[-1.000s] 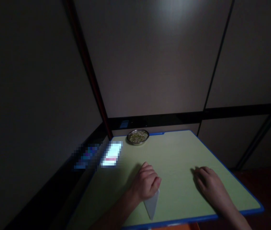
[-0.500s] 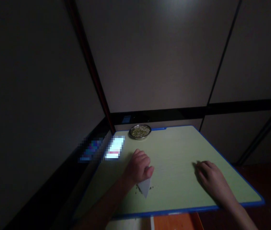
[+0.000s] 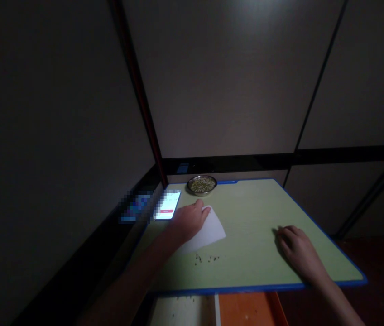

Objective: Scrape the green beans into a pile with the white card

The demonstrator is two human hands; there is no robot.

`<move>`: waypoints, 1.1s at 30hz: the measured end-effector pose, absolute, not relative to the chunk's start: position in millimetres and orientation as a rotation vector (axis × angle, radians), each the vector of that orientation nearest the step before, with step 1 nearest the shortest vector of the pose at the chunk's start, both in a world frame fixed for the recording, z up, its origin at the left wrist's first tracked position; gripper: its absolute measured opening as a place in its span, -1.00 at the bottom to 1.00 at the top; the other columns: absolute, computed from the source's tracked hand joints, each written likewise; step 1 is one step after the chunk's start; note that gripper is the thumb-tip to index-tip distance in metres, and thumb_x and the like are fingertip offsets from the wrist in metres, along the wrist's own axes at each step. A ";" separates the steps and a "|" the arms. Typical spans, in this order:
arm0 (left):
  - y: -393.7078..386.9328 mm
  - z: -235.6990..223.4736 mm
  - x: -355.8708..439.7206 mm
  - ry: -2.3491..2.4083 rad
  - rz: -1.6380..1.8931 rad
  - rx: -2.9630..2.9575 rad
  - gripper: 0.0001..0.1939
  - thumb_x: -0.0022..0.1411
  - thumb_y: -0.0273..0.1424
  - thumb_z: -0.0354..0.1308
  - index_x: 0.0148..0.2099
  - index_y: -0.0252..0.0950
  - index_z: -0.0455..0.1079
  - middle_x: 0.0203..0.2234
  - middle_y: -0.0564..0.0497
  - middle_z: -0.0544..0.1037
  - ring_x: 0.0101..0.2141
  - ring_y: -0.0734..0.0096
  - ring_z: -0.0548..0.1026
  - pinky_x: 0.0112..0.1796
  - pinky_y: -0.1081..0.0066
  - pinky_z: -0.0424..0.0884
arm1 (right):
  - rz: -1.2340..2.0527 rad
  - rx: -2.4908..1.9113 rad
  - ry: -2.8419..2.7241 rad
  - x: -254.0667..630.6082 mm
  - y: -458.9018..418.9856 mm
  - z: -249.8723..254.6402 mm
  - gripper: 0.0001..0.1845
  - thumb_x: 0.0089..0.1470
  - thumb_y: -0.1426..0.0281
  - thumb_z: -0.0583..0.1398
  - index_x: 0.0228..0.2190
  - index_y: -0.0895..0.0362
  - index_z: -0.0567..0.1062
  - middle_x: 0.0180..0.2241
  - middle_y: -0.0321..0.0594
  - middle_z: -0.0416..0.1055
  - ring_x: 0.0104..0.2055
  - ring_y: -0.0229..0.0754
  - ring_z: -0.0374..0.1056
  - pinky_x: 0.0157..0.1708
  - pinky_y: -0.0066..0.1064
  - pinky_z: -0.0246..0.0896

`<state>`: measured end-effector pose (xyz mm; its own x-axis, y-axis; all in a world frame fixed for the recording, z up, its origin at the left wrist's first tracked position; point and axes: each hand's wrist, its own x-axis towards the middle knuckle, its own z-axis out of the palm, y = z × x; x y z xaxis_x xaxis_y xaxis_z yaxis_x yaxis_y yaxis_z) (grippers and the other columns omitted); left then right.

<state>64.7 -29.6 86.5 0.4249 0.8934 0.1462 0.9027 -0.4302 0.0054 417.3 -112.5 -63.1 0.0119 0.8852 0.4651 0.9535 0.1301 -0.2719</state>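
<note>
My left hand is closed on the upper edge of a white piece of paper, thumb and fingers pinching it. The sheet slants down towards the green tabletop; part of it is hidden behind my hand and wrist. Just below the paper lie several small dark specks, too small to name. My right hand rests on the right side of the table, fingers loosely bent and apart from the thumb, with nothing visible in it.
At the back left stands a round metal bowl of small greenish and pale pieces. A lit phone lies at the left edge. Below the blue front rim shows a drawer with a pale section and an orange section.
My left hand has moved away from me with the paper, which now shows its broad face instead of a narrow point. The specks are uncovered. My right hand has stayed in place.
</note>
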 end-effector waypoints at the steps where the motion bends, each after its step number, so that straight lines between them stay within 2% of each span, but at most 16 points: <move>1: -32.3 86.8 68.0 -1.652 -0.185 -2.622 -0.62 0.37 -0.15 -0.29 -0.15 -0.28 0.25 -0.36 -0.13 0.56 -0.30 0.17 0.54 -0.34 0.31 0.28 | -0.168 -1.760 -1.884 417.2 -112.5 -63.0 -0.77 0.15 0.30 0.07 -0.25 0.09 0.49 -0.24 -0.08 0.43 -0.20 -0.04 0.33 -0.16 -0.24 0.20; 7: -47.4 65.7 101.5 -1.751 -0.242 -2.850 -0.82 0.33 -0.32 -0.13 -0.12 -0.27 0.21 -0.29 -0.16 0.57 -0.28 0.23 0.55 -0.36 0.37 0.27 | -0.172 -1.742 -1.879 417.0 -110.7 -63.1 -0.76 0.15 0.31 0.06 -0.25 0.10 0.49 -0.26 -0.08 0.43 -0.21 -0.05 0.33 -0.17 -0.24 0.20; 12: -49.9 44.5 116.6 -1.870 -0.491 -2.845 -0.85 0.32 -0.38 -0.11 -0.13 -0.28 0.23 -0.27 -0.16 0.57 -0.25 0.28 0.53 -0.34 0.40 0.28 | -0.165 -1.739 -1.875 413.7 -110.5 -60.3 -0.76 0.16 0.32 0.05 -0.28 0.10 0.50 -0.28 -0.08 0.43 -0.21 -0.06 0.34 -0.17 -0.26 0.20; 16: -52.4 29.3 114.7 -1.986 -0.528 -2.790 -0.86 0.30 -0.39 -0.08 -0.16 -0.28 0.26 -0.24 -0.15 0.56 -0.22 0.29 0.53 -0.32 0.42 0.29 | -0.163 -1.748 -1.847 412.0 -110.8 -60.1 -0.75 0.17 0.31 0.05 -0.30 0.10 0.51 -0.28 -0.09 0.44 -0.21 -0.06 0.35 -0.17 -0.27 0.19; 27: -32.1 16.7 57.4 -2.152 -0.380 -2.564 -0.89 0.32 -0.34 -0.09 -0.21 -0.24 0.21 -0.29 -0.07 0.54 -0.26 0.34 0.51 -0.31 0.43 0.26 | -0.149 -1.733 -1.839 414.5 -109.7 -64.9 -0.74 0.17 0.28 0.05 -0.27 0.09 0.51 -0.27 -0.09 0.44 -0.21 -0.06 0.34 -0.17 -0.27 0.19; 33: -24.5 18.5 13.4 -2.145 -0.482 -2.551 -0.86 0.30 -0.32 -0.12 -0.27 -0.22 0.20 -0.37 -0.01 0.51 -0.33 0.37 0.48 -0.32 0.42 0.26 | -0.154 -1.715 -1.845 415.9 -109.0 -65.5 -0.71 0.16 0.25 0.05 -0.27 0.09 0.52 -0.28 -0.09 0.44 -0.22 -0.05 0.35 -0.19 -0.26 0.19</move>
